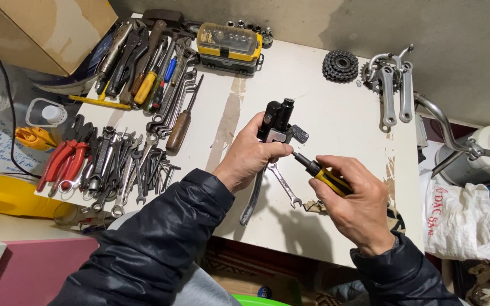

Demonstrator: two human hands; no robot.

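The white counter [336, 119] before you carries rows of wrenches [126, 170] on the left. Your left hand [249, 157] has its fingers wrapped around the black brake lever [275, 122], held above the counter's middle. Your right hand [354, 201] has its fingers closed round the yellow-handled screwdriver [320, 173], its tip touching the lever.

both arms come in from the bottom of the view in dark padded jacket sleeves, bent so the hands meet near the middle. the left hand [249, 157] is raised, back of the hand toward the camera, fingers curled tight in a closed grip, thumb lying across the front. the right hand [353, 199] sits lower and just beside it, knuckles up, fingers wrapped in a fist-like grip, wrist angled toward the left hand.
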